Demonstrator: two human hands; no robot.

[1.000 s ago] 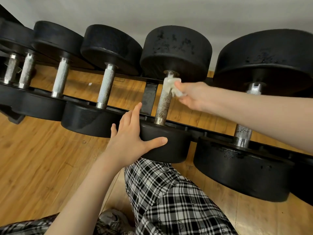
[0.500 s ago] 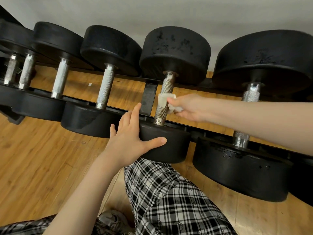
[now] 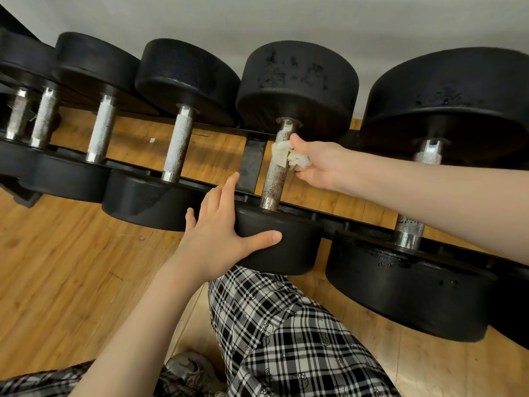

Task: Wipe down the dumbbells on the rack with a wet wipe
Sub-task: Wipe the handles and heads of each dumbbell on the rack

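Observation:
Several black dumbbells with knurled metal handles lie in a row on a low black rack [image 3: 252, 164]. My right hand [image 3: 317, 164] pinches a white wet wipe [image 3: 286, 156] and holds it wrapped against the upper part of the middle dumbbell's rusty handle [image 3: 273, 179]. My left hand [image 3: 220, 239] rests with spread fingers on that dumbbell's near head [image 3: 289, 247], thumb along its front face. Its far head [image 3: 297, 87] is speckled with marks.
A bigger dumbbell [image 3: 412, 282] lies to the right, smaller ones [image 3: 177, 144] to the left. The floor [image 3: 57, 267] is wood and a pale wall stands behind the rack. My plaid-trousered knee [image 3: 286, 333] and a shoe [image 3: 191, 371] are below.
My right hand slid the wipe down the handle, then back up towards its far end. My left hand stayed on the near head.

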